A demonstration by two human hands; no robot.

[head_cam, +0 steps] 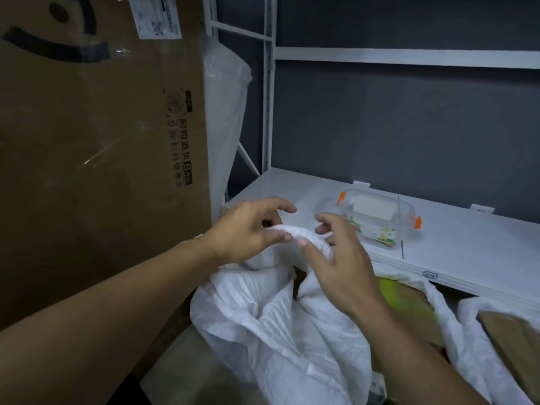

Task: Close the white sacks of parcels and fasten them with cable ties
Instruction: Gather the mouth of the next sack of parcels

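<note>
As the left grip (245,229) pinches the bunched white sack (277,325), the right grip (342,267) pinches alongside

The left hand (248,232) and right hand (339,267) are bare, forearms uncovered. A small pale glint marks the left wrist (199,237).

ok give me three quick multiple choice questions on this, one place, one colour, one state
1. Where is the clear plastic box? A) on the white metal shelf B) in a sack C) on the floor
2. What colour are its end clips? A) blue B) orange C) green
3. The white woven sack at the far right is: A) tied shut B) open C) folded flat

Answers: 1 A, it stands on the shelf board. 2 B, both clips are orange. 3 B, a brown cardboard parcel shows in its mouth.
</note>
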